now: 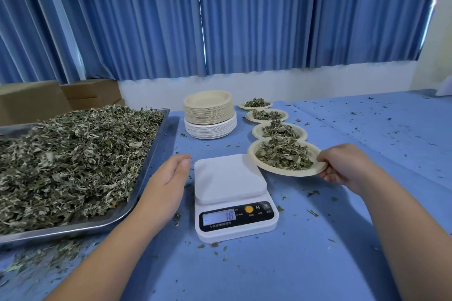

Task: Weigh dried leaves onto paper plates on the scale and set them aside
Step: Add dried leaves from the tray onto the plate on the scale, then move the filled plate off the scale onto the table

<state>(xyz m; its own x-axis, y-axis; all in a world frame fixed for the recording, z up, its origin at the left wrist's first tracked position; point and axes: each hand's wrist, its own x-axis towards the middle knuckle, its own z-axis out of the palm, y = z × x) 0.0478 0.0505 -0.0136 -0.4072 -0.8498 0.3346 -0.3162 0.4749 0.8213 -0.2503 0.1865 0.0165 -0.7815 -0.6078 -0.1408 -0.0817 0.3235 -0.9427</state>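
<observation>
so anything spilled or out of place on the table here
Yes: loose leaf crumbs litter the blue tablecloth, thickest by the metal tray's near edge and around the scale. The three set-aside plates beyond sit in a tidy row.

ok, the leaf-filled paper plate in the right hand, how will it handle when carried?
Probably light: the right hand holds the paper plate by one rim edge. Thin paper, so it may flex under load. The dried leaves lie loose and heaped; tilting would likely spill some.
</observation>
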